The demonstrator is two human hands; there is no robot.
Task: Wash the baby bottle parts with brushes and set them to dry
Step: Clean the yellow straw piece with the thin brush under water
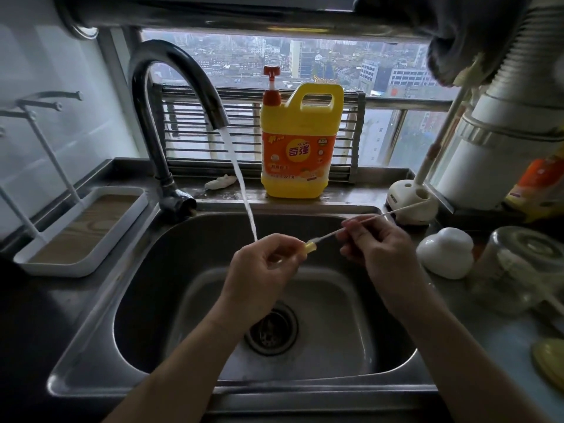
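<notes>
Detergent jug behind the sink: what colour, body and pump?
The detergent jug is yellow with an orange label; its pump is red. Best in the head view.

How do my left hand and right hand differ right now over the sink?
The left hand pinches a small yellow part; the right hand pinches a thin white brush. The left hand sits at the foot of the water stream; the right hand is off to the side, clear of it. Both are over the sink, and the brush tip meets the yellow part.
</notes>
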